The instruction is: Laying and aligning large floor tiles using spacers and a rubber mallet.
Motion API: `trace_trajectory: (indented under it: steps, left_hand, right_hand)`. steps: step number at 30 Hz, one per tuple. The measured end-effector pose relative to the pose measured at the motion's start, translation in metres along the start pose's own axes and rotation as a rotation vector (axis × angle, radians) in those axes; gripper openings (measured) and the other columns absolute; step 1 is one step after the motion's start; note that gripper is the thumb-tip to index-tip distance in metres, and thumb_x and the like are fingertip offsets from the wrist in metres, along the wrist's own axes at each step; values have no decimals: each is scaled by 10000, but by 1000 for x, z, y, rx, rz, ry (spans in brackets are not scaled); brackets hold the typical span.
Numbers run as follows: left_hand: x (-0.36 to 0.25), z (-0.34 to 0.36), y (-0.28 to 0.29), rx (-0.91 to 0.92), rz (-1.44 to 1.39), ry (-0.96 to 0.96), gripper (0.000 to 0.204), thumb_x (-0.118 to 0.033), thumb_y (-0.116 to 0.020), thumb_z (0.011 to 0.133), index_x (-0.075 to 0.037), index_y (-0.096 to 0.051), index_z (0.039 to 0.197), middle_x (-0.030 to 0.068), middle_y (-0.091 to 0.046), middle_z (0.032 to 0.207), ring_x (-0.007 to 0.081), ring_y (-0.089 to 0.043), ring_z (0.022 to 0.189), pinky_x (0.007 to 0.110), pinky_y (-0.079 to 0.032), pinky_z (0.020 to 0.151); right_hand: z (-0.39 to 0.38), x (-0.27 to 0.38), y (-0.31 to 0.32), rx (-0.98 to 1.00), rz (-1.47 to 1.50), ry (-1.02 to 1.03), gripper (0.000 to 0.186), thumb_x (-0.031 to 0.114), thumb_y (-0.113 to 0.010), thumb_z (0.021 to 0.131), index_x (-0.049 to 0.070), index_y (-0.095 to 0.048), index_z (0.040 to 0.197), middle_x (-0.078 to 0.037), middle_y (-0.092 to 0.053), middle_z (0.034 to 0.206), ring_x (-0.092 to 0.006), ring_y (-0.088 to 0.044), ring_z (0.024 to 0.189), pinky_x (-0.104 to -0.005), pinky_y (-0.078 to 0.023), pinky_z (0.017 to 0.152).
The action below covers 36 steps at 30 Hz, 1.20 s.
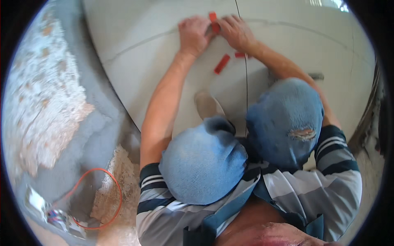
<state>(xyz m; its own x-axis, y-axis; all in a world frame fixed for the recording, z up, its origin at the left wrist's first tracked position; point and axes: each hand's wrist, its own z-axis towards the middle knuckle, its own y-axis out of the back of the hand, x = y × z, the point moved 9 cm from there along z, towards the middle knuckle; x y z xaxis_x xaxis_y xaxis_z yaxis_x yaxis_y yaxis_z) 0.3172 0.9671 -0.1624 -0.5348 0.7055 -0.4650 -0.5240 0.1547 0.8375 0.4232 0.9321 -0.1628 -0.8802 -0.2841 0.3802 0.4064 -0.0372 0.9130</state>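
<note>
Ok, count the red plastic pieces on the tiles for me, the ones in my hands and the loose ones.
Red pieces at the fingers of the left hand and right hand: 2
Loose red pieces on the white tile: 2
Total: 4

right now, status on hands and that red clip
Left hand and right hand pinch red clip at tile joint. Two loose red wedges nearby. Nothing blocking.

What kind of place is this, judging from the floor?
Probably a room under renovation where floor tiles are laid: large pale tiles, bare grey mortar bed beside them, and red tile spacers near both hands.
</note>
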Motion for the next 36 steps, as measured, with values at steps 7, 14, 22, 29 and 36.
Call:
trace_trajectory:
  steps: [7, 14, 22, 29, 36]
  left_hand:
    - [-29, 93, 163, -517, 190, -243, 212, -214, -681, 808, -69, -608, 945, 61, -596, 910, 240, -546, 919, 404, -424, 797]
    - [39, 187, 152, 293, 120, 373, 438, -410, -667, 814, -22, -595, 1004, 190, -654, 1005, 321, -630, 967, 423, -500, 823]
    - [71, 202, 130, 190, 427, 671, 541, -312, -775, 719, 28, -554, 1077, 217, -629, 1097, 313, -622, 1044, 394, -506, 881]
    - [148, 193, 137, 211, 301, 607, 306, -232, -758, 696, 10, -586, 621, 138, -573, 599, 215, -542, 518, 380, -412, 506]
    - [103, 194, 132, 247, 280, 599, 332, -257, -762, 710, 48, -635, 673, 152, -640, 695, 236, -606, 619, 360, -468, 580]
  right_hand:
    - [-46, -55, 50, 2, 29, -218, 315, 199, -611, 834, 51, -538, 1103, -111, -561, 1097, -311, -527, 1060, -430, -446, 889]
    - [-69, -75, 12, 331, 207, -411, 307, 181, -601, 838, 61, -561, 1118, -118, -548, 1172, -308, -513, 1105, -416, -448, 899]
    - [-67, -33, 25, 220, -180, 70, 482, 128, -534, 867, 60, -459, 1338, -73, -365, 1459, -227, -316, 1358, -377, -269, 1116]
    - [-82, -46, 32, 257, -137, 74, 515, 121, -526, 870, 62, -424, 1372, -53, -355, 1472, -215, -300, 1371, -370, -247, 1131]
    - [-93, -60, 33, 270, -134, -9, 507, 132, -492, 904, 119, -398, 1402, -39, -333, 1492, -210, -275, 1391, -411, -238, 1127]
